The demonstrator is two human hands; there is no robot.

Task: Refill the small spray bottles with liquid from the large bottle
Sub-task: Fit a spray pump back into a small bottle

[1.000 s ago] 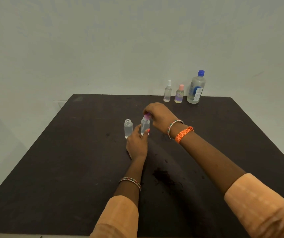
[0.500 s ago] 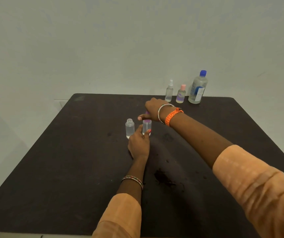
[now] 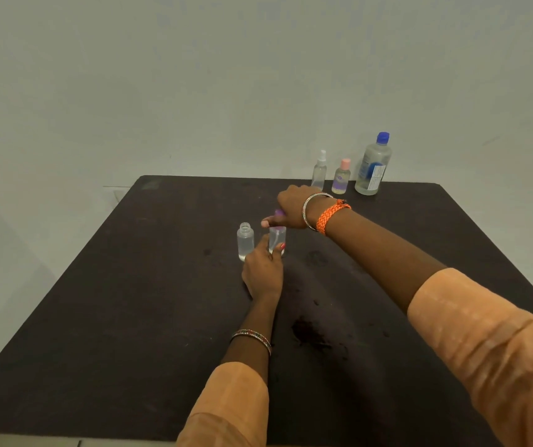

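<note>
Mid-table, my left hand [image 3: 263, 272] holds a small clear bottle [image 3: 277, 239] upright between thumb and fingers. My right hand [image 3: 291, 208] is over its top, fingers curled round a purple spray cap [image 3: 278, 213] sitting on the neck. Just to the left stands an uncapped small clear bottle [image 3: 245, 241], partly filled. At the back right stand a small white-topped spray bottle [image 3: 319, 169], a small pink-capped bottle [image 3: 341, 177] and the large blue-capped bottle [image 3: 372, 166].
The dark table [image 3: 129, 301] has wet patches [image 3: 310, 330] in front of my left wrist. A plain pale wall stands right behind the table's far edge.
My right hand has turned over the purple cap, wrist swinging away from me and the forearm rotating. The left hand and its bottle stayed put.
</note>
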